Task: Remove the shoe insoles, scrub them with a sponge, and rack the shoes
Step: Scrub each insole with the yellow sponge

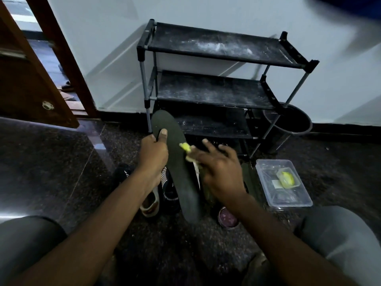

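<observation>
Fingers of the left hand [153, 153] are clamping the far third of the dark insole [178, 162], thumb lying flat on its face and the others curling round behind the edge. The right hand [219, 172] is pinching a small yellow-green sponge [185, 147] at the thumb side, remaining fingers fanning apart and nearly straight; the exact grip is hidden under the hand. The insole is hanging in the air over the shoes, long axis running from the rounded toe, far and left near the shoe rack [216, 48], down to the heel, near and slightly right. The sponge is touching the face about mid-length, so the right hand is the nearer one to the unscrubbed heel half; strokes along the length look the likely need. The insole is looking thin, flexible, matte. The sponge is looking soft and ragged. Below, a black knit shoe [170, 188] and a white shoe [151, 200] are lying on speckled stone floor [61, 162]. A clear plastic tub [296, 200] is sitting just right, holding something yellow-green. The rack's fabric shelves are showing dusty white smears.
</observation>
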